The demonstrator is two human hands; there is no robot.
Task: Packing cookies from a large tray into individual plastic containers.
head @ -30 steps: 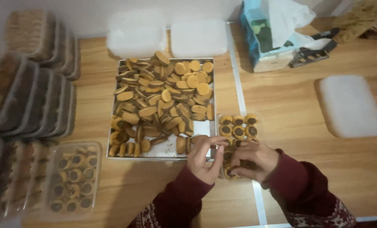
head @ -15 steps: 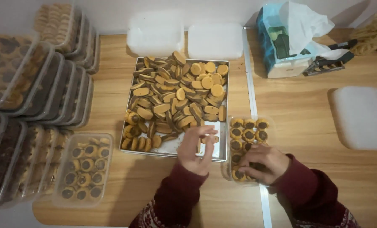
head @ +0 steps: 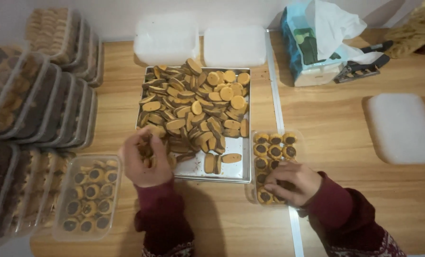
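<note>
Flanking one tray (head: 244, 177), two hands: left hand (head: 145, 159), right hand (head: 289, 183)

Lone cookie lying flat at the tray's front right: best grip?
Take the flat cookie from straight above, pinching its two long edges. It lies flat on bare tray floor with free space on its right, while upright cookies crowd its left, so a side approach from there is blocked.

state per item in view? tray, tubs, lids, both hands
Metal tray: partly emptied, cookies heaped.
Right tub: open, part-filled.
Left tub: open, full.
Stacked tubs: filled.
Lid: off, lying flat.
Left hand: gripping cookies.
Right hand: fingers in right tub.
</note>
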